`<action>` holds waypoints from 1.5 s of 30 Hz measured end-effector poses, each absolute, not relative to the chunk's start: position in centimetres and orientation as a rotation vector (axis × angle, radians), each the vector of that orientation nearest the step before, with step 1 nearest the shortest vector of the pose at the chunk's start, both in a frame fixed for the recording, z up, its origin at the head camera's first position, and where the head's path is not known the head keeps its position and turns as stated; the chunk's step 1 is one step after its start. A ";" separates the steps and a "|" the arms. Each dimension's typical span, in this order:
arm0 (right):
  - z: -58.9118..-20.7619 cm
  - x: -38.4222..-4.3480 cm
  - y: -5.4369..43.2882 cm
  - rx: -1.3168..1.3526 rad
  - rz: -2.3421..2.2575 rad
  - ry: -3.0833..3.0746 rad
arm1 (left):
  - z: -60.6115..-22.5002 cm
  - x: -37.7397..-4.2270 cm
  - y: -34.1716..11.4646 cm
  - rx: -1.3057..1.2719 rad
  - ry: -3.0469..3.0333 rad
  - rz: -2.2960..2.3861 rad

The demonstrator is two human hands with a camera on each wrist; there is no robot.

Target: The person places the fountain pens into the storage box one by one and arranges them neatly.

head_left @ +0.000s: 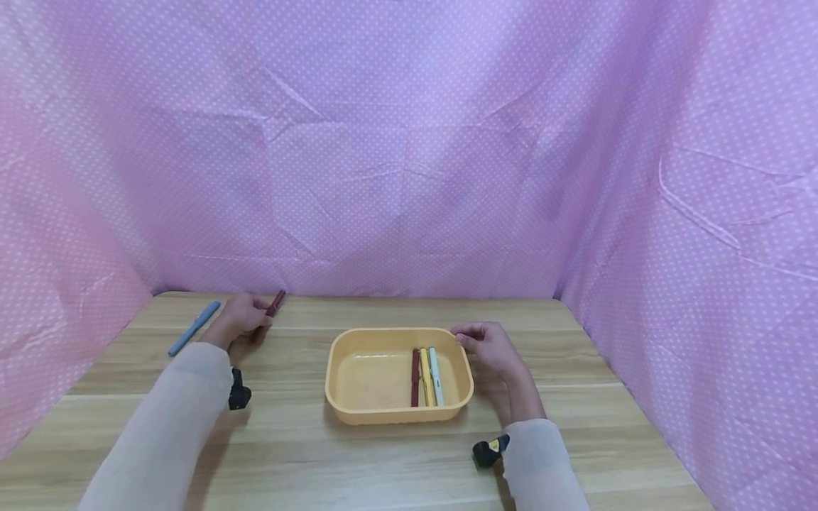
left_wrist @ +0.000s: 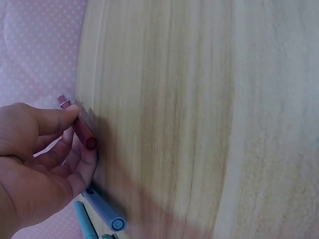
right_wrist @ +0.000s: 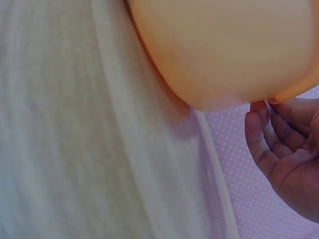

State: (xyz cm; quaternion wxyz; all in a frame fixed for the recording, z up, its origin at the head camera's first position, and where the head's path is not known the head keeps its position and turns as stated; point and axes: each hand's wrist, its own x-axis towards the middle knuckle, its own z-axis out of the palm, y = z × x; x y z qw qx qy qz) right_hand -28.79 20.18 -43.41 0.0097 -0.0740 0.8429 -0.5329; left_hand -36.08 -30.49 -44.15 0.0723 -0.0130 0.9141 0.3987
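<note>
In the head view my left hand (head_left: 241,318) is at the back left of the table, holding a dark red pen (head_left: 276,303). The left wrist view shows thumb and fingers pinching that red pen (left_wrist: 84,133), its round end towards the camera. My right hand (head_left: 491,348) grips the back right rim of a yellow plastic box (head_left: 399,411); the right wrist view shows its fingertips (right_wrist: 254,119) at the rim. Inside the box, on its right side, lie a dark red pen (head_left: 415,377), a yellow pen (head_left: 427,376) and a pale blue-green pen (head_left: 437,376).
A blue pen (head_left: 194,328) lies left of my left hand. In the left wrist view a blue pen (left_wrist: 107,211) and a teal pen (left_wrist: 85,220) lie below the hand. Pink dotted cloth (head_left: 402,177) hangs around the wooden table (head_left: 319,461).
</note>
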 end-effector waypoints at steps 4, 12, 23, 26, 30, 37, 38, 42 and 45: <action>-43.4 -28.8 20.1 -0.234 -1.660 2.634 | -44.0 -36.1 -30.3 -0.072 2.673 1.287; -43.6 -28.9 20.1 -0.236 -1.652 2.632 | -43.1 -35.5 -29.2 -0.029 2.697 1.276; -43.8 -28.9 20.2 -0.228 -1.657 2.622 | -42.7 -35.0 -28.0 0.016 2.675 1.383; -43.7 -28.7 20.3 -0.247 -1.666 2.622 | -42.7 -35.1 -27.6 0.015 2.703 1.393; -43.6 -28.7 20.5 -0.240 -1.673 2.616 | -42.4 -35.0 -26.9 0.021 2.718 1.398; -43.4 -28.6 20.6 -0.225 -1.649 2.629 | -41.8 -34.4 -25.3 0.002 2.649 1.508; -43.4 -28.6 20.6 -0.227 -1.648 2.631 | -41.8 -34.3 -25.0 0.002 2.646 1.511; -43.4 -28.7 20.6 -0.221 -1.645 2.631 | -41.5 -33.8 -24.0 -0.022 2.623 1.561; -43.5 -28.9 20.6 -0.230 -1.643 2.631 | -41.2 -33.5 -23.3 -0.052 2.596 1.623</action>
